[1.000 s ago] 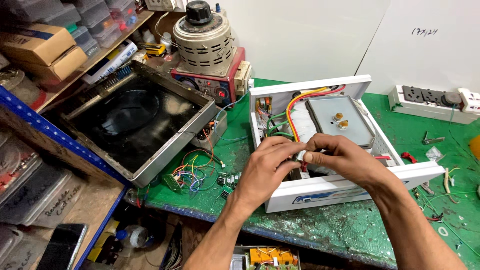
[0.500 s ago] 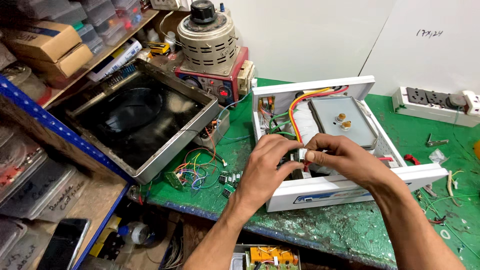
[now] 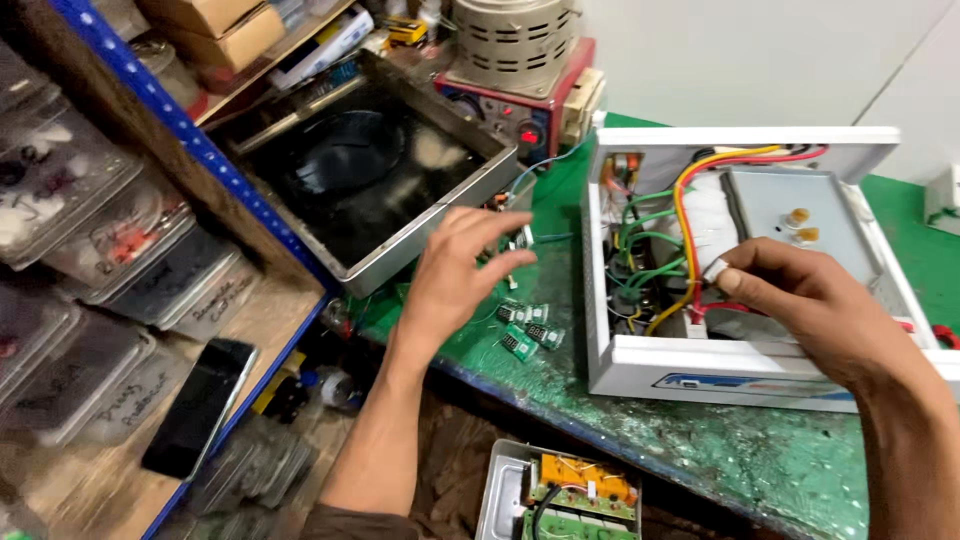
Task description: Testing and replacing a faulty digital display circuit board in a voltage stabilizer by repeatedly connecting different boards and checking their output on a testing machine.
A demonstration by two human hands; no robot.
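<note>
I see a green, scuffed worktop (image 3: 700, 440), a white casing (image 3: 720, 370) with red, yellow and green wires (image 3: 655, 235), and a black-topped grey tray (image 3: 360, 170).

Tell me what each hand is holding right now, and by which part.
The right hand pinches a small white connector on the wires inside the open white metal case. The left hand hovers open, holding nothing.

wall (image 3: 760, 60): plain white, behind the counter | counter (image 3: 720, 450): green top, scuffed and paint-worn | shelving (image 3: 190, 140): blue metal frame, wooden boards, at left | light: even, indoor
</note>
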